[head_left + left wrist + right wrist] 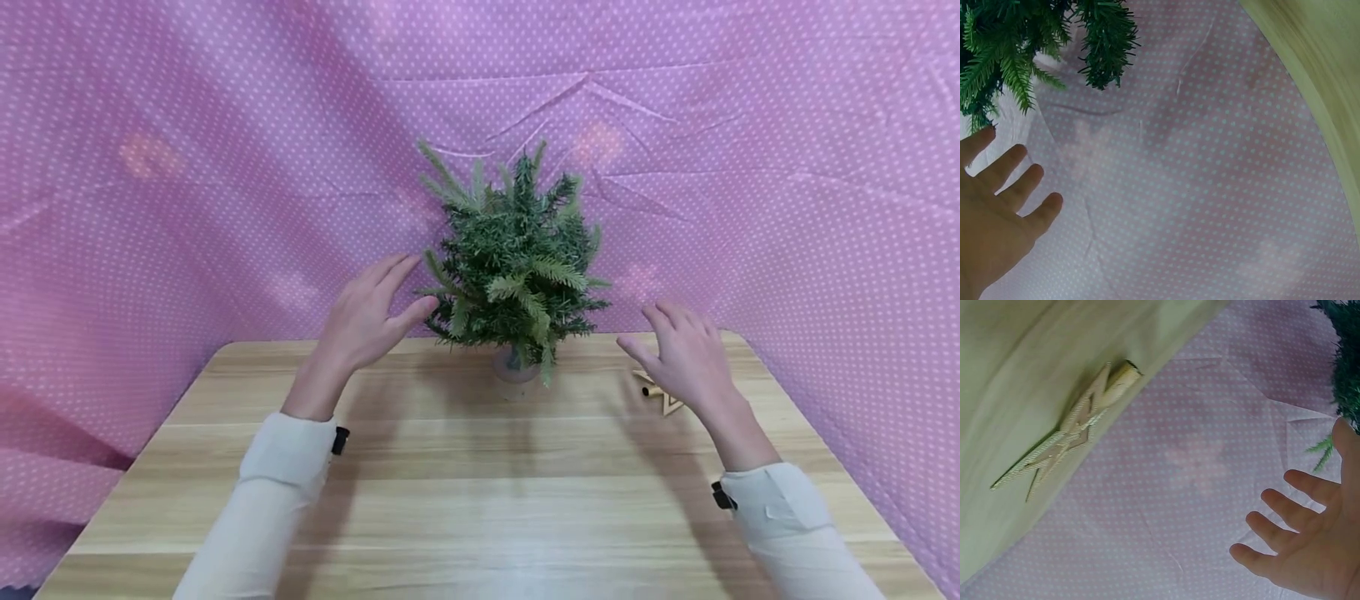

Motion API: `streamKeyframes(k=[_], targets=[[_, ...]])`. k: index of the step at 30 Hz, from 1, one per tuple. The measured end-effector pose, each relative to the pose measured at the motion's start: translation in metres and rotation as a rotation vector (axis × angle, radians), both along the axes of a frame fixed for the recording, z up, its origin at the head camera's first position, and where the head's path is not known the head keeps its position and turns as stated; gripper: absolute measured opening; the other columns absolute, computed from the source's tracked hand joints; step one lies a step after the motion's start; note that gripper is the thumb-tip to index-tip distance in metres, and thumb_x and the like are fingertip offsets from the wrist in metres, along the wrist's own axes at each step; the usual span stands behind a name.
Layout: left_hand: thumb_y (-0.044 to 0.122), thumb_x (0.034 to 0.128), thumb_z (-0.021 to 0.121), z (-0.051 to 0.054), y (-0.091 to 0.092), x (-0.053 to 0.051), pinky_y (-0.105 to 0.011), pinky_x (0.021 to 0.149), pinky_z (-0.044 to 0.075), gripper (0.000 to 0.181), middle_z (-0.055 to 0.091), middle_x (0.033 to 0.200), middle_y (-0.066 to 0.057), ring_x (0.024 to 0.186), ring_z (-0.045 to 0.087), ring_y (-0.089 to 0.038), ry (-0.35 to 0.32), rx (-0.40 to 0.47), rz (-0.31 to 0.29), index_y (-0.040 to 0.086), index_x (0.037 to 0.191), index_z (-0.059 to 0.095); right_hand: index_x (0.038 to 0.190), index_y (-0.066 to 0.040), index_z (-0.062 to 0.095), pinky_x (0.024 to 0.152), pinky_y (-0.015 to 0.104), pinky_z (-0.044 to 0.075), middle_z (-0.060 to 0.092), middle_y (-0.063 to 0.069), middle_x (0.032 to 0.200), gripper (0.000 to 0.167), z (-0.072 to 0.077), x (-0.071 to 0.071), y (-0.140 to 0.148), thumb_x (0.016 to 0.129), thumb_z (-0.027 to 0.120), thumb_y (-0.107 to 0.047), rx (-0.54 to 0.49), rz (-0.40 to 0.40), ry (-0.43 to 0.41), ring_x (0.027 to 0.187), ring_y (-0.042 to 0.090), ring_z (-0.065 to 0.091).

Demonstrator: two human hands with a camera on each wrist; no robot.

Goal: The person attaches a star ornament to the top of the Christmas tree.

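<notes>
A small artificial Christmas tree (pixel 517 258) stands upright on a round base (pixel 514 367) near the table's far edge. My left hand (pixel 371 312) is raised beside its left branches, fingers spread; in the head view the thumb overlaps a branch tip, and I cannot tell whether they touch. On the other side, my right hand (pixel 686 354) hovers apart from the tree with spread fingers. Partly hidden below the right hand lies a gold star tree topper (pixel 671 403) with a short tube. The right wrist view shows the whole star (pixel 1072 434) flat on the wood.
The wooden table (pixel 480 517) has rounded far corners. Pink dotted cloth (pixel 300 125) hangs behind it and along both sides. A dark clip-like piece (pixel 340 440) sits at the left cuff, another (pixel 723 497) at the right cuff.
</notes>
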State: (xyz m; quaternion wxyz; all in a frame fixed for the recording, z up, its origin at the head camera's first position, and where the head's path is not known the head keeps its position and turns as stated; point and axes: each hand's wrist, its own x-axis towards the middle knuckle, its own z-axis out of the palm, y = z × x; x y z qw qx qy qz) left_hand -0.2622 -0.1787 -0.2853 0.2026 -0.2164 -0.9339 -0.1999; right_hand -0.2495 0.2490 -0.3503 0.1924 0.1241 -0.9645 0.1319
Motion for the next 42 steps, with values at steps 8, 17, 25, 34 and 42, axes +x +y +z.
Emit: streamKeyframes(k=[8, 17, 25, 34, 42], targets=[[0.069, 0.0961, 0.049, 0.011, 0.007, -0.004, -0.062, 0.113, 0.032, 0.077, 0.045, 0.155, -0.011, 0.141, 0.040, -0.034, 0.101, 0.085, -0.051, 0.017, 0.153, 0.046, 0.149, 0.007, 0.042, 0.110, 0.071, 0.027, 0.038, 0.034, 0.151, 0.079, -0.011, -0.007, 0.008, 0.101, 0.054, -0.054, -0.081, 0.030, -0.140, 0.137, 0.055, 0.034], [0.069, 0.0922, 0.057, 0.025, 0.015, -0.006, -0.062, 0.114, 0.031, 0.079, 0.041, 0.158, -0.008, 0.144, 0.037, -0.031, 0.067, 0.095, -0.089, 0.020, 0.153, 0.046, 0.149, 0.006, 0.041, 0.107, 0.070, 0.033, 0.038, 0.032, 0.152, 0.079, -0.028, -0.009, 0.021, 0.099, 0.060, -0.052, -0.179, 0.054, -0.240, 0.135, 0.055, 0.037], [0.066, 0.0929, 0.059, 0.040, 0.022, -0.011, -0.060, 0.117, 0.027, 0.076, 0.043, 0.157, -0.006, 0.145, 0.035, -0.026, 0.082, 0.129, -0.163, 0.020, 0.152, 0.046, 0.148, 0.009, 0.041, 0.107, 0.071, 0.031, 0.038, 0.036, 0.149, 0.084, -0.035, -0.009, 0.035, 0.098, 0.059, -0.056, -0.184, 0.021, -0.273, 0.135, 0.056, 0.036], [0.060, 0.0935, 0.062, 0.047, 0.027, -0.014, -0.056, 0.118, 0.026, 0.072, 0.046, 0.155, -0.005, 0.145, 0.036, -0.023, 0.103, 0.133, -0.191, 0.017, 0.150, 0.049, 0.145, 0.015, 0.039, 0.105, 0.070, 0.035, 0.040, 0.041, 0.145, 0.089, -0.041, -0.012, 0.045, 0.097, 0.059, -0.057, -0.152, 0.005, -0.364, 0.131, 0.059, 0.038], [0.056, 0.0942, 0.063, 0.056, 0.036, -0.016, -0.051, 0.120, 0.025, 0.070, 0.047, 0.154, -0.004, 0.145, 0.037, -0.022, 0.137, 0.110, -0.227, 0.015, 0.150, 0.050, 0.145, 0.017, 0.038, 0.100, 0.072, 0.038, 0.040, 0.043, 0.142, 0.095, -0.050, -0.015, 0.061, 0.094, 0.064, -0.059, -0.120, -0.016, -0.399, 0.127, 0.061, 0.040]])
